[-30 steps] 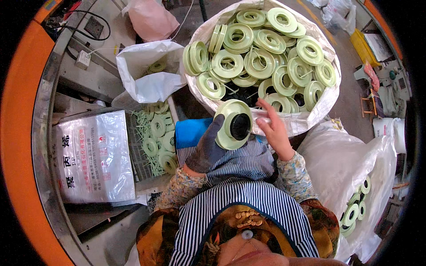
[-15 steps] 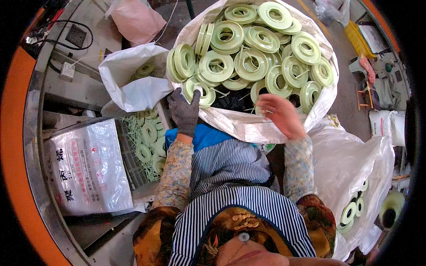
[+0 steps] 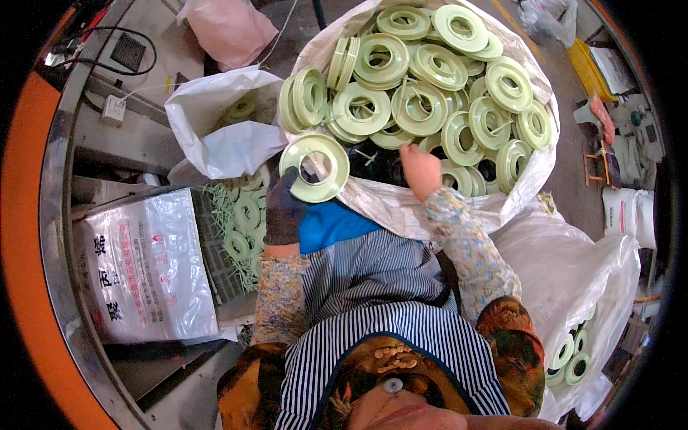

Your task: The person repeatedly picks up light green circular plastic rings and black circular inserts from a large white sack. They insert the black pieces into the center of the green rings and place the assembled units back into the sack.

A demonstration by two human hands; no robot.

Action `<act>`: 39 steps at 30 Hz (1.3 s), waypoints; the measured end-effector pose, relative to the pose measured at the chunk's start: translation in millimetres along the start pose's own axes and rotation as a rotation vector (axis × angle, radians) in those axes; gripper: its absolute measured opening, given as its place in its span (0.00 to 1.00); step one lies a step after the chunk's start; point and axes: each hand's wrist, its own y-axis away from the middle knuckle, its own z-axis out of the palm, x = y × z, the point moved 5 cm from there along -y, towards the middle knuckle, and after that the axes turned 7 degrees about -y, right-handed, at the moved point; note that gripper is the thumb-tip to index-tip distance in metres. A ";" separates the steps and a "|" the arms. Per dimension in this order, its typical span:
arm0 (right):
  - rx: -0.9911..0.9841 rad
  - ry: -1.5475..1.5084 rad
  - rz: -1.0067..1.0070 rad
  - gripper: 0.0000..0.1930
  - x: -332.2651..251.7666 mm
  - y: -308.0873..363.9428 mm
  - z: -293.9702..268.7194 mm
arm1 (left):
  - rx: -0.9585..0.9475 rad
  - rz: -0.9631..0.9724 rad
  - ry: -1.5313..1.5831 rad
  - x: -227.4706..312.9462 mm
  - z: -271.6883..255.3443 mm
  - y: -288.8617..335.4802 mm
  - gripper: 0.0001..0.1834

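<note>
My left hand (image 3: 285,211), in a dark grey glove, grips the left rim of a pale green plastic ring (image 3: 337,170). This flanged ring is held face up over the near left edge of a large white woven sack (image 3: 401,209). Many similar pale green rings (image 3: 416,107) fill the sack in a loose heap. My bare right hand (image 3: 421,172) is over the sack's near side, its fingers curled together; whatever they hold, if anything, is hidden. A thin green plastic sprue (image 3: 367,155) shows against the dark gap between my hands.
To the left stand a smaller white sack (image 3: 226,147) and a tray with rings and green plastic scraps (image 3: 246,222), beside a printed white bag (image 3: 154,272). A translucent bag (image 3: 566,287) with rings lies at the right. A yellow crate (image 3: 589,68) is farther back.
My left hand has drawn a ring off the heap's near left edge, toward me. My right hand has moved slightly left, and its fingers have curled in.
</note>
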 end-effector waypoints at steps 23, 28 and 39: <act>0.110 -0.682 -0.448 0.42 -84.3 134.3 -155.9 | -0.404 0.189 -0.100 96.4 78.7 111.6 0.24; 0.166 -0.579 -0.489 0.40 -89.3 137.4 -159.0 | -0.446 0.225 -0.132 81.2 76.1 108.0 0.32; 0.204 -0.378 -0.553 0.39 -81.2 135.9 -157.3 | -0.325 0.801 -0.652 125.5 79.5 121.3 0.31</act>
